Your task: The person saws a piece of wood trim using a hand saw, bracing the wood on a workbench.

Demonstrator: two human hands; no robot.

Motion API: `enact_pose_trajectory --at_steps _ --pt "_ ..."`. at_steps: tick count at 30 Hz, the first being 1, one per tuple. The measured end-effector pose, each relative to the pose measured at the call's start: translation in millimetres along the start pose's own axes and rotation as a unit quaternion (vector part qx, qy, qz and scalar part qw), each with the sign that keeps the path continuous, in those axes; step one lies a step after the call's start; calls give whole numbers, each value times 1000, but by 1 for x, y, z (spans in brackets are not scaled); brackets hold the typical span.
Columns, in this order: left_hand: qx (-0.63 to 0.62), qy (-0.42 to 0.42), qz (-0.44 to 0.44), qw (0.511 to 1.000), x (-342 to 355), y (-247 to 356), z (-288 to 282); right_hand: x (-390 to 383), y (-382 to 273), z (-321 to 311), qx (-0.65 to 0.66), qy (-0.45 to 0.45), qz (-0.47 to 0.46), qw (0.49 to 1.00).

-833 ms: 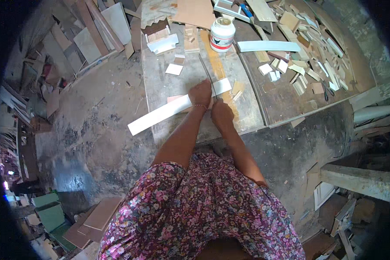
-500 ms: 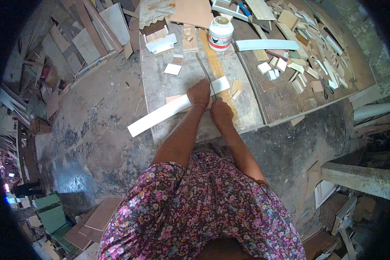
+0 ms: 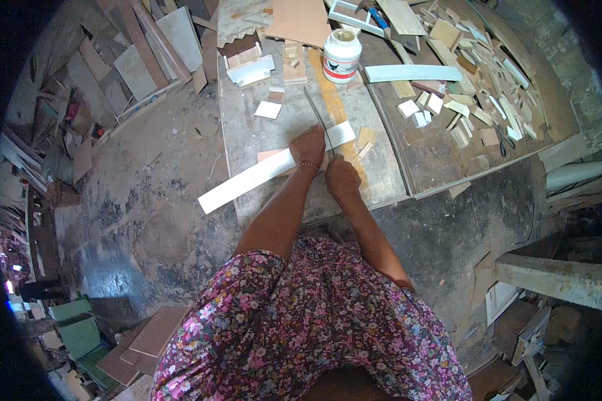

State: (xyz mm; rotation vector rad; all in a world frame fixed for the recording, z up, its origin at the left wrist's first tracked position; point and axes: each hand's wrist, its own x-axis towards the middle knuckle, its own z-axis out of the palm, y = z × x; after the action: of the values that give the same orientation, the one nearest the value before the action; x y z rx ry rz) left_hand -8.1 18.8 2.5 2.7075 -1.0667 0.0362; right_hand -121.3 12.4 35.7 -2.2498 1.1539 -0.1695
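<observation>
"Hardly anything's moved since the earlier frames: whole view sits a hair lower, hands & blade in approx. the same spots. Agree?"

"Yep. L hand (image 3: 308, 146) is bunched up on top of the white strip (image 3: 241, 184). Fingertips hidden, so can't tell if it's gripping or just pressing."

"And R hand (image 3: 343, 179)?"

"Fist closed on the near end of a thin blade (image 3: 313, 104). Any handle is hidden by the fingers. Hands are v. close, L a bit fwd."

"Where's the strip exactly?"

"Diagonal on the worktable (image 3: 381, 177), nearer end lower left. Long, flat, smooth-faced, straight-edged. Blade's narrow, dark & straight, crossing it just R of the L hand. Pinkish board (image 3: 269, 155) peeks out beneath, flat too."

"Tabletop texture?"

"Scuffed grey, stained, w/ an ochre band running past the blade."

"Other bits nearby?"

"White tub (image 3: 342, 59), rounded, open mouth, red band low down; stands beyond the hands. Small white square (image 3: 268, 109), flat, L of the blade tip. Curved pale slat (image 3: 413, 73) to the tub's R, then a heap of wood offcuts (image 3: 475, 77): blocks, slivers, angular pcs, raw & white-faced mixed. Blue-handled hammer (image 3: 379, 19) at the far side."
</observation>
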Motion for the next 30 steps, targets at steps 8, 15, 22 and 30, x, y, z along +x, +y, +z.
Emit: enact_pose_trajectory --at_steps 8,15,22,30 --pt "-13 14 -10 1000 3 -3 7 4 0 -6 2 -52 16 999" --pt "9 9 1 1000 1 -1 3 -4 4 0 -4 -3 -28 1000" --pt "8 52 45 998 0 -1 1 -2 0 1 -2 -12 15 1000" --pt "-1 20 13 1000 -1 -1 -3 0 0 -1 16 -23 27 999"
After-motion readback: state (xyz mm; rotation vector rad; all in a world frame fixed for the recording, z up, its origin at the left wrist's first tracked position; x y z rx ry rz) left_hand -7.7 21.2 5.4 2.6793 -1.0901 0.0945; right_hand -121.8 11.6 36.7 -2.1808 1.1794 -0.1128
